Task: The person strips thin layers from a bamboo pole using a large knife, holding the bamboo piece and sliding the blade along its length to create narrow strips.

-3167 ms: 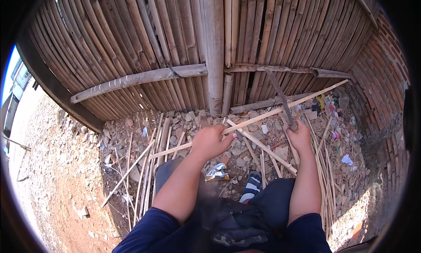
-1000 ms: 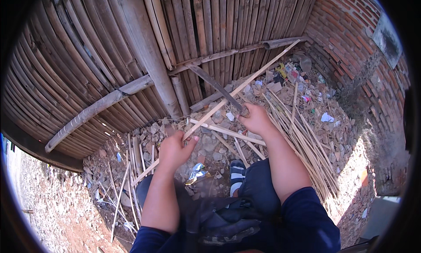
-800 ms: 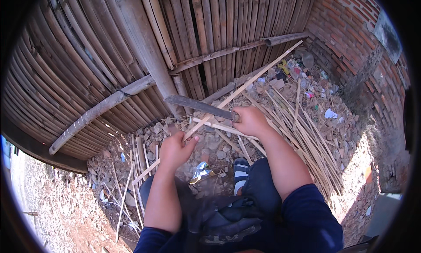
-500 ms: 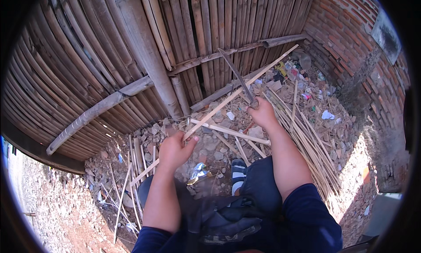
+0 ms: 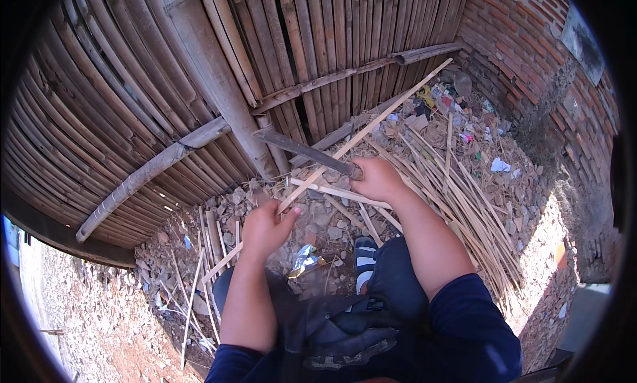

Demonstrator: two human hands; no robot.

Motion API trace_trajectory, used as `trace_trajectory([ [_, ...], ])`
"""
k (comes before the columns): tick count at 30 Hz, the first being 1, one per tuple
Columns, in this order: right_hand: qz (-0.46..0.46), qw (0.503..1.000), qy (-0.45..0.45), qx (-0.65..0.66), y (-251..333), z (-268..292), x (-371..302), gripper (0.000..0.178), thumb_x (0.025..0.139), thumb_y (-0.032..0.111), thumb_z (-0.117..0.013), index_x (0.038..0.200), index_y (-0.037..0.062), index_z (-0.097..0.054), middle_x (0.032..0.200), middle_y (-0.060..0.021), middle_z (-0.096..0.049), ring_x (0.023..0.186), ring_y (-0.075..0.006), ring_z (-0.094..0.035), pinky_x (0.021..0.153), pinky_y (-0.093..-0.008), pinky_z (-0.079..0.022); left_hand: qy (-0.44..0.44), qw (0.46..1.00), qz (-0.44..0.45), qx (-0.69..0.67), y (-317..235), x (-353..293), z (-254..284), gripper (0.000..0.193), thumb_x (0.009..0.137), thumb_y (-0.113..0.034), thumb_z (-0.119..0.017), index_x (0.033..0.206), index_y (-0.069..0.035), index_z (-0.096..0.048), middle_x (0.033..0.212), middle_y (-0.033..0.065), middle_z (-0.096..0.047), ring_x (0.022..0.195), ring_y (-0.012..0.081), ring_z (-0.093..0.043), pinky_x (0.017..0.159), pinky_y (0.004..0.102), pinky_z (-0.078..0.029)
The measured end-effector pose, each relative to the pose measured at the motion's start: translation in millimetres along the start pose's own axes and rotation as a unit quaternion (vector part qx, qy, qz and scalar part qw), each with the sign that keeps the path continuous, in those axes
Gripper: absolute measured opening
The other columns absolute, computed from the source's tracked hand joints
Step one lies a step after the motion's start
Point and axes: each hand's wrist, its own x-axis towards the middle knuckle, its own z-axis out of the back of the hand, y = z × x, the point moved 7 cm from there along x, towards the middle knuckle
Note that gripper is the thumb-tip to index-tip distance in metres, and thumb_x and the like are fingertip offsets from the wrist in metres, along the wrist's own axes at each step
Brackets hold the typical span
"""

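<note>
My left hand [image 5: 263,226] is closed round a long pale bamboo strip [image 5: 378,119], which slants from beside my left knee up toward the far right corner. In my right hand [image 5: 377,178] is the handle of a machete [image 5: 302,148]. Its dark, flat blade points to the far left and crosses the strip a little beyond my left hand. Whether the edge touches the strip or lies just above it, I cannot tell. Another pale bamboo piece [image 5: 338,192] lies below the blade, reaching toward my right wrist.
A pile of split bamboo strips [image 5: 458,210] lies to my right, with several more sticks [image 5: 192,303] at the left. A bamboo wall [image 5: 318,44] rises ahead and a brick wall [image 5: 524,44] stands at the right. Rubble and litter, including a shiny wrapper [image 5: 305,261], cover the ground.
My right hand has come nearer and to the left, and the machete blade has swung from pointing steeply away to lying flatter, toward the left. My left hand stays closed on the strip.
</note>
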Motion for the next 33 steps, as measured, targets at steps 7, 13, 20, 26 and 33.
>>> trace_trajectory([
  [7,-0.149,0.983,-0.085,0.068,-58.9,21.5,3.2,0.045,0.083,0.03,-0.08,0.119,0.0057,-0.07,0.085,-0.0199,-0.073,0.085,-0.0372,-0.073,0.078,-0.0452,-0.056,-0.008,1.0,-0.018,0.014,-1.1,0.4,-1.8,0.048,0.087,-0.052,-0.075,0.097,-0.005,-0.072,0.07,0.0139,-0.067,0.073,0.0373,-0.07,0.07,0.0467,-0.053],
  [13,-0.119,0.99,-0.066,0.026,-62.2,11.5,5.6,0.045,0.084,0.029,-0.08,0.121,0.0059,-0.069,0.09,-0.0206,-0.074,0.088,-0.0375,-0.073,0.08,-0.0455,-0.057,0.01,0.999,-0.013,0.052,1.4,3.6,-7.1,0.05,0.086,-0.053,-0.075,0.097,-0.004,-0.073,0.071,0.0151,-0.068,0.075,0.0383,-0.07,0.071,0.0486,-0.053],
  [20,-0.039,0.998,0.031,0.035,-26.6,-4.6,7.5,0.043,0.085,0.03,-0.078,0.12,0.0081,-0.07,0.101,-0.0219,-0.073,0.098,-0.0408,-0.071,0.086,-0.0487,-0.056,0.012,0.999,-0.02,0.045,1.9,1.7,-7.0,0.05,0.086,-0.052,-0.075,0.1,-0.004,-0.074,0.07,0.0151,-0.067,0.072,0.0381,-0.069,0.069,0.0479,-0.053],
  [26,-0.124,0.99,-0.017,0.063,-51.2,8.2,7.2,0.044,0.084,0.03,-0.078,0.122,0.0086,-0.07,0.101,-0.0219,-0.074,0.099,-0.0403,-0.071,0.087,-0.0481,-0.055,0.008,0.999,-0.028,0.028,-0.9,1.6,-5.8,0.048,0.086,-0.051,-0.076,0.094,-0.003,-0.072,0.069,0.0148,-0.066,0.071,0.0378,-0.068,0.068,0.0479,-0.053],
  [33,-0.14,0.988,-0.03,0.057,-48.7,17.4,2.2,0.044,0.086,0.029,-0.078,0.124,0.0101,-0.07,0.102,-0.0213,-0.075,0.098,-0.0373,-0.073,0.086,-0.047,-0.056,-0.012,0.998,-0.047,0.027,-6.7,-0.1,-3.4,0.048,0.087,-0.05,-0.074,0.081,-0.003,-0.067,0.067,0.0163,-0.067,0.071,0.04,-0.07,0.067,0.0502,-0.054],
])
